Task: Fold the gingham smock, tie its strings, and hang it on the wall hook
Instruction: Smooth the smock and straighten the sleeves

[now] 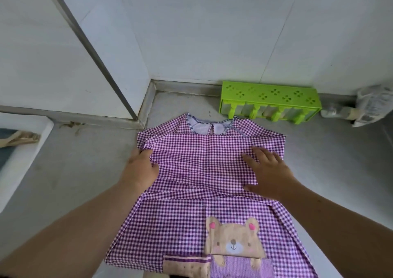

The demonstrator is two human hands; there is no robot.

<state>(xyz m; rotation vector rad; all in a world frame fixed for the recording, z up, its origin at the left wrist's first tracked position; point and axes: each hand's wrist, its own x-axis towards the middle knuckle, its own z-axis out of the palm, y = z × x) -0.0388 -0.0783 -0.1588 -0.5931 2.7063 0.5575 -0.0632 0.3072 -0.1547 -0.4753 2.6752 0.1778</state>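
Your gingham smock point(204, 171) lies spread flat on the grey countertop point(70, 171), neckline pointing toward the back wall and hem running off toward you at the near edge. Both sleeves look folded in, so the garment's sides form fairly straight edges. Your left hand point(141, 168) sits at the smock's left edge, about level with the chest; its fingers curl around the folded fabric there, gripping the edge. Your right hand point(269, 171) lies flat on the right side of the chest, fingers spread and straight, pressing the cloth down rather than grasping it. The bear patch point(234, 239) with its purple pocket shows face up near the hem, on the right half of the garment. The striped collar point(210, 124) lies open at the far end, just short of a green plastic rack point(270, 99) that stands against the back wall, near the countertop's far edge. To the rack's right, at the far right corner, a crumpled clear plastic bag point(372, 105) rests against the wall. At the left edge a white sink rim point(23, 150) shows, with a wooden utensil point(19, 139) lying in it. You cannot make out the smock's strings clearly from this angle.
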